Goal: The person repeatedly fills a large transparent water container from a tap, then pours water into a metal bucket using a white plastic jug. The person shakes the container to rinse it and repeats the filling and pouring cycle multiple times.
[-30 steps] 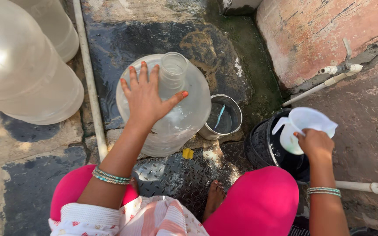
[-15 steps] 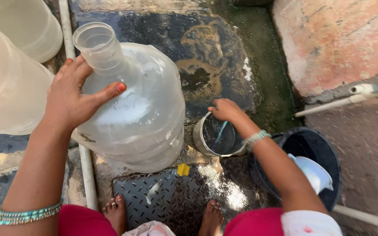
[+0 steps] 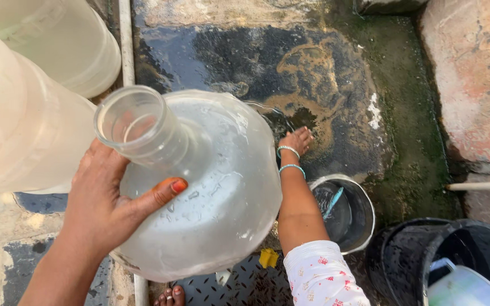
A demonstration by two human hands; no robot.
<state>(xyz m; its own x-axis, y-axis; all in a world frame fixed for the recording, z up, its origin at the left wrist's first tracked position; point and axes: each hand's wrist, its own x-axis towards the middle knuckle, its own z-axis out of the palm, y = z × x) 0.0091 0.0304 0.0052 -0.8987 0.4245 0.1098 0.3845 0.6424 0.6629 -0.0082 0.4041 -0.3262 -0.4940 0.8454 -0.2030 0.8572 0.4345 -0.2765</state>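
Note:
A big clear plastic water jug (image 3: 211, 187) leans toward me, its open neck (image 3: 140, 127) at the upper left. My left hand (image 3: 112, 198) grips it at the shoulder just under the neck, thumb across the front. My right hand (image 3: 296, 141) reaches past the jug's far right side, down near its base, fingers spread close to the wet dark stone floor (image 3: 290, 62). What the palm touches is hidden behind the jug. Turquoise bangles circle the right wrist.
Two more large pale jugs (image 3: 24, 113) crowd the left side, beside a white pipe (image 3: 126, 39). A small steel pot (image 3: 344, 209) with a blue-handled item stands right of my forearm. A black bucket (image 3: 421, 255) holds a white jug (image 3: 463, 289). A brick ledge (image 3: 472, 79) rises at right.
My right hand has left the white jug in the black bucket, passed the steel pot and gone to the far side of the big jug. The jug now tilts nearer to me.

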